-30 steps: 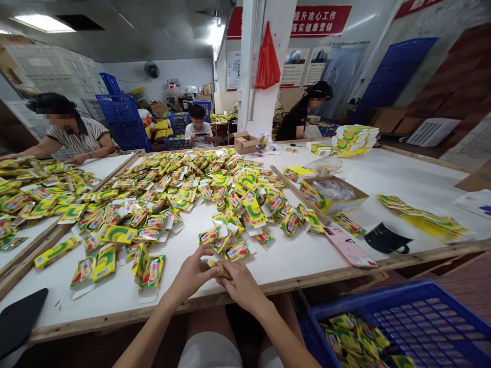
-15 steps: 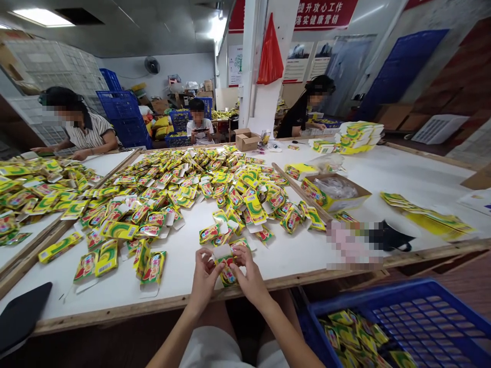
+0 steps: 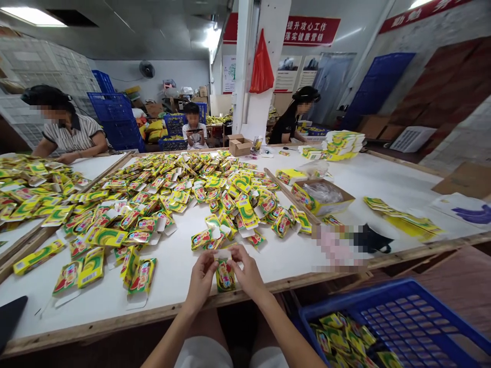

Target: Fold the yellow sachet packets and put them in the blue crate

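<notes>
My left hand (image 3: 201, 280) and my right hand (image 3: 248, 273) both pinch one small yellow, green and red carton (image 3: 224, 273), held upright over the near edge of the white table (image 3: 180, 266). Its white top flap sits between my fingertips. Just beyond my hands lie several flat cartons of the same kind (image 3: 209, 236), and a large heap of them (image 3: 176, 189) covers the middle of the table.
A blue crate (image 3: 402, 322) holding several cartons stands low at my right. An open cardboard box (image 3: 322, 197), a wooden strip (image 3: 291, 197), a black item (image 3: 370, 239) and flat yellow sheets (image 3: 402, 220) lie to the right. Three people sit at the far side.
My hands picked a carton off the table and raised it upright between them; they now hold it at its top flap. The camera has shifted slightly.
</notes>
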Demonstrator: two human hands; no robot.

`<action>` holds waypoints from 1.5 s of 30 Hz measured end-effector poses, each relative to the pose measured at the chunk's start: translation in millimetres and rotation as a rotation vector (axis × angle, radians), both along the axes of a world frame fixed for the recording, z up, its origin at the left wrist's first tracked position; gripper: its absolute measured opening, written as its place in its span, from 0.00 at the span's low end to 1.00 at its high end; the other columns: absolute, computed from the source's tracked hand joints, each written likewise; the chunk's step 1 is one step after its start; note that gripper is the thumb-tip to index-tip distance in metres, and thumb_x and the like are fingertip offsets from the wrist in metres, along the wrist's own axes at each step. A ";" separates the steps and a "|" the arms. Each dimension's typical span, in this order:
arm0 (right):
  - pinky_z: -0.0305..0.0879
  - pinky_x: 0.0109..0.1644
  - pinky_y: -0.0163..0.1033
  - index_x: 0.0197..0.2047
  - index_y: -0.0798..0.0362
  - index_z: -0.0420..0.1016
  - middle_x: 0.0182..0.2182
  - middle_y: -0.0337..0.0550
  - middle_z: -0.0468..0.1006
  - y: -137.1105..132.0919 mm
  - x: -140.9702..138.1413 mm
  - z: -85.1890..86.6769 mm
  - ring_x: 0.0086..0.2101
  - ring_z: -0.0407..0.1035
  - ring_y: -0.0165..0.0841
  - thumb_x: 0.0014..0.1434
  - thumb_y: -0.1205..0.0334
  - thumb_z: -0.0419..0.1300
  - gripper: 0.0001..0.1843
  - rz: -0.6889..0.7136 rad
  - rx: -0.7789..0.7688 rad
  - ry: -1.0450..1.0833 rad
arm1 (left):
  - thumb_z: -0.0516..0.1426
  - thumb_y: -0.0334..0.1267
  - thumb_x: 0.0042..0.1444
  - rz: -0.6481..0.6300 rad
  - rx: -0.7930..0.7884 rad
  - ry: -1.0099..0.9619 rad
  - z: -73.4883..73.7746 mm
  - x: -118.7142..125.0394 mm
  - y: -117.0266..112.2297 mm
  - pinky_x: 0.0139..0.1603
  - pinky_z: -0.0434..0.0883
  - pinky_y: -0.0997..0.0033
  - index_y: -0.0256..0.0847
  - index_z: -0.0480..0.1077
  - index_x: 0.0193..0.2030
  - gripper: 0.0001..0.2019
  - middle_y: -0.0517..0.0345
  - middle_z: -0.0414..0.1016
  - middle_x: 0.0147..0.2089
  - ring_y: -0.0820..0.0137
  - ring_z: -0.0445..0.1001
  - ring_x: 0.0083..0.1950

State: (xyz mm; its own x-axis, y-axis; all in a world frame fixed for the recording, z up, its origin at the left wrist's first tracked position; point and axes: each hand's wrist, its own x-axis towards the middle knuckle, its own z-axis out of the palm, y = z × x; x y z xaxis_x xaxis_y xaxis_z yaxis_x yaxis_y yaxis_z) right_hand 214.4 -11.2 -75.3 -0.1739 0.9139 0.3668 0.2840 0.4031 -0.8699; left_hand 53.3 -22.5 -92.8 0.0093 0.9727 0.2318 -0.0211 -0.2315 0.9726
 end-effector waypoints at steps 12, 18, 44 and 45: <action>0.68 0.42 0.39 0.36 0.51 0.75 0.35 0.43 0.78 -6.5 -1.1 0.6 0.36 0.72 0.35 0.60 0.61 0.57 0.06 -0.055 0.057 -0.055 | 0.58 0.43 0.56 0.007 0.020 0.116 3.5 4.4 -5.2 0.47 0.70 0.65 0.39 0.73 0.41 0.10 0.51 0.78 0.42 0.63 0.75 0.45; 0.67 0.39 0.38 0.35 0.51 0.74 0.31 0.41 0.79 0.9 -3.4 4.4 0.32 0.72 0.34 0.61 0.59 0.55 0.08 -0.073 0.000 -0.068 | 0.59 0.44 0.55 0.053 -0.037 0.077 7.0 7.1 2.4 0.40 0.69 0.71 0.38 0.72 0.36 0.10 0.55 0.77 0.35 0.67 0.74 0.37; 0.70 0.41 0.43 0.33 0.50 0.75 0.32 0.46 0.79 -78.8 132.7 41.9 0.34 0.73 0.40 0.56 0.49 0.55 0.15 -0.513 -0.059 -0.326 | 0.64 0.40 0.46 0.087 -0.004 0.485 6.6 -53.6 68.8 0.40 0.70 0.66 0.46 0.53 0.57 0.34 0.59 0.66 0.42 0.67 0.73 0.38; 0.70 0.41 0.42 0.35 0.50 0.74 0.33 0.45 0.79 -73.3 108.9 36.1 0.34 0.74 0.39 0.57 0.50 0.55 0.14 -0.469 -0.070 -0.241 | 0.64 0.41 0.46 0.118 0.010 0.407 5.8 -45.4 58.1 0.38 0.70 0.69 0.46 0.53 0.56 0.33 0.60 0.64 0.42 0.69 0.73 0.37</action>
